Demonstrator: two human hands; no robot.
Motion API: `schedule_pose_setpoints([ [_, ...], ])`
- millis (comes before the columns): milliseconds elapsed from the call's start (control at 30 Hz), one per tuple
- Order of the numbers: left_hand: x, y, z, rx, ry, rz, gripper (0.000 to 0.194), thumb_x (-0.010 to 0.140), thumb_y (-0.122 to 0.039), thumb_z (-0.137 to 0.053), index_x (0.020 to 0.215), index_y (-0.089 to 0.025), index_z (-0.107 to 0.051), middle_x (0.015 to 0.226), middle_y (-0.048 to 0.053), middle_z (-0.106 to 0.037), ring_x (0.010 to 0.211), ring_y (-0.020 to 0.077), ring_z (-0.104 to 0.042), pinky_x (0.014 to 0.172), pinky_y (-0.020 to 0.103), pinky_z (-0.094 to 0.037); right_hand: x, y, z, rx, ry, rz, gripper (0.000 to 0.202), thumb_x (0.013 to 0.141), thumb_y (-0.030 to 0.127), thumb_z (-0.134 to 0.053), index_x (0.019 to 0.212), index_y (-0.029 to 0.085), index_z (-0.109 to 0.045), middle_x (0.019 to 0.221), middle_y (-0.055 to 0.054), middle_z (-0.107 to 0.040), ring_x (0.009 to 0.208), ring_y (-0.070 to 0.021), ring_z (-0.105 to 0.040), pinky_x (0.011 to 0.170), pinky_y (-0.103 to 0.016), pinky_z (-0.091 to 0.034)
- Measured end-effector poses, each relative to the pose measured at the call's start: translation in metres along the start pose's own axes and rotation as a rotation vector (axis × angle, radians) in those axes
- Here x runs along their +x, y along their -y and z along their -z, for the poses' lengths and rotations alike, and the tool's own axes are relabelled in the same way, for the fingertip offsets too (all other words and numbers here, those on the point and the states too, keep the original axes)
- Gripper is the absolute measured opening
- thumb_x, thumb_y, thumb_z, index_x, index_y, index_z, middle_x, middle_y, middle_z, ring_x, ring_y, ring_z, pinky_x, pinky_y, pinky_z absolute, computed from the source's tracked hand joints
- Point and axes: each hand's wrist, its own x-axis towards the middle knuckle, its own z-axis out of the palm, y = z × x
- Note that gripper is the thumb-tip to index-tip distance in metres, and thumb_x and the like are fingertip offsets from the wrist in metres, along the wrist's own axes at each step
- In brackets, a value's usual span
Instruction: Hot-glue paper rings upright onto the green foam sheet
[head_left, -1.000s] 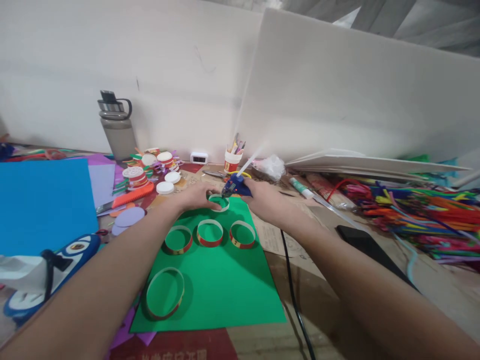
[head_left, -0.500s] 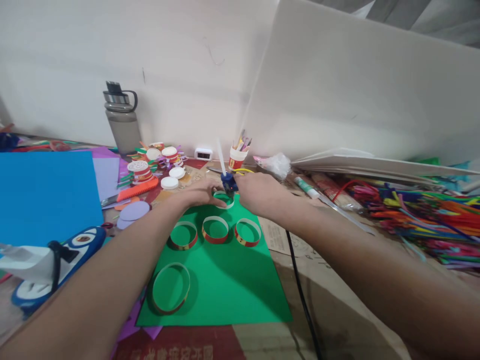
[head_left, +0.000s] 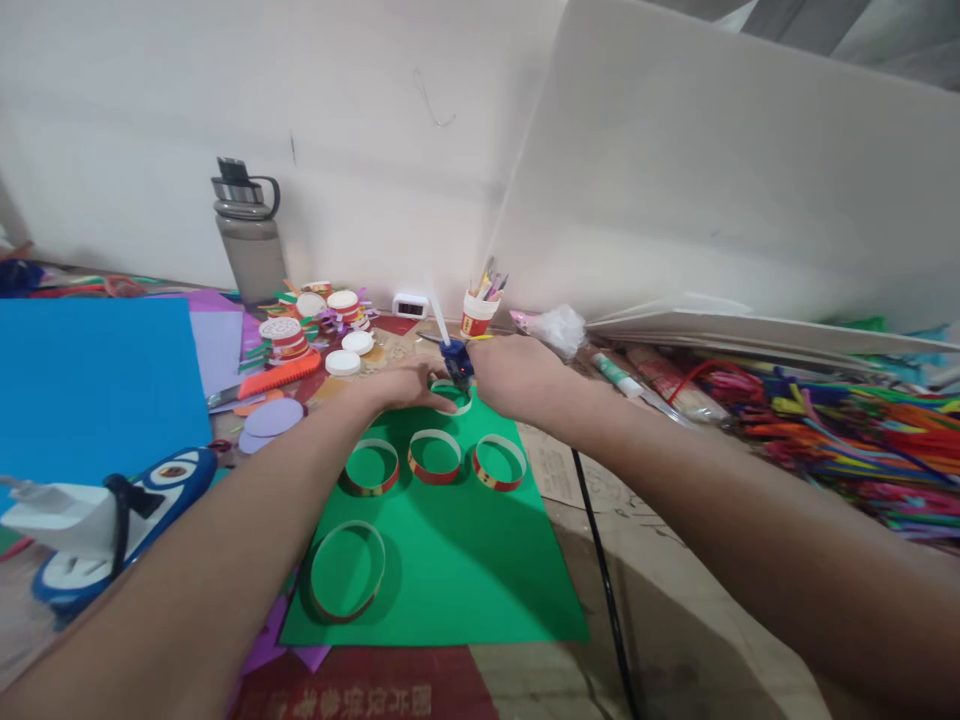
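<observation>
Green card lies flat on the desk in the head view, presumably giving the four loose paper rings a level base. Your right hand is wrapped round the blue glue gun, directing it down at the far paper ring. Your left hand curls about that ring's left side, seemingly steadying it; whether it pinches the wall, I cannot tell.

Gray bottle left of 1 small white clock, orange-handled cutter beside blue sheet
</observation>
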Motion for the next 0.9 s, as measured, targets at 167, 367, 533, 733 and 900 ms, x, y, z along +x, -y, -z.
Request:
schedule_pose_setpoints([
  [167,0.0021,0.0001,0.0001,0.048,-0.013,0.008,0.048,0.067,-0.057,-0.074,0.102,-0.023,-0.071,0.104,0.003,-0.07,0.094,0.0226,-0.063,0.075,0.027,-0.046,-0.0003,-0.0013,0.0032,-0.043,0.013,0.039,0.027,0.086,0.014,-0.049,0.103,0.011,-0.07,0.102,-0.018,-0.074,0.092,-0.0297,-0.071,0.074,-0.033,-0.053],
  [367,0.0018,-0.002,0.0008,0.053,-0.001,-0.008,0.045,0.068,-0.055,-0.075,0.1,-0.023,-0.07,0.105,0.003,-0.07,0.094,0.0204,-0.063,0.077,0.025,-0.044,0.0034,-0.0017,0.0052,-0.053,0.029,0.075,0.029,0.085,0.014,-0.048,0.103,0.012,-0.071,0.103,-0.017,-0.074,0.092,-0.031,-0.071,0.072,-0.035,-0.054],
  [533,-0.0017,-0.008,0.0033,0.078,-0.001,0.083,0.049,0.066,-0.057,-0.075,0.1,-0.022,-0.071,0.104,0.003,-0.07,0.094,0.0219,-0.063,0.076,0.026,-0.046,0.003,0.0039,0.0069,-0.049,0.01,0.035,0.029,0.088,0.013,-0.047,0.105,0.01,-0.069,0.105,-0.019,-0.073,0.095,-0.0298,-0.07,0.074,-0.034,-0.053],
  [733,-0.0001,-0.0056,0.0021,0.068,-0.005,0.091,0.048,0.065,-0.057,-0.076,0.098,-0.023,-0.073,0.101,0.003,-0.071,0.093,0.0225,-0.065,0.077,0.027,-0.047,0.0039,0.0048,0.0044,-0.03,-0.01,0.047,0.03,0.09,0.014,-0.045,0.108,0.01,-0.068,0.106,-0.02,-0.073,0.095,-0.03,-0.07,0.073,-0.035,-0.053],
  [900,0.0013,-0.0031,0.0023,0.057,0.001,0.073,0.046,0.066,-0.057,-0.075,0.098,-0.024,-0.073,0.094,0.002,-0.071,0.09,0.0215,-0.065,0.077,0.026,-0.047,0.0024,0.0024,0.0081,-0.058,0.02,0.067,0.029,0.085,0.014,-0.048,0.104,0.01,-0.07,0.102,-0.021,-0.073,0.095,-0.031,-0.07,0.074,-0.036,-0.053],
])
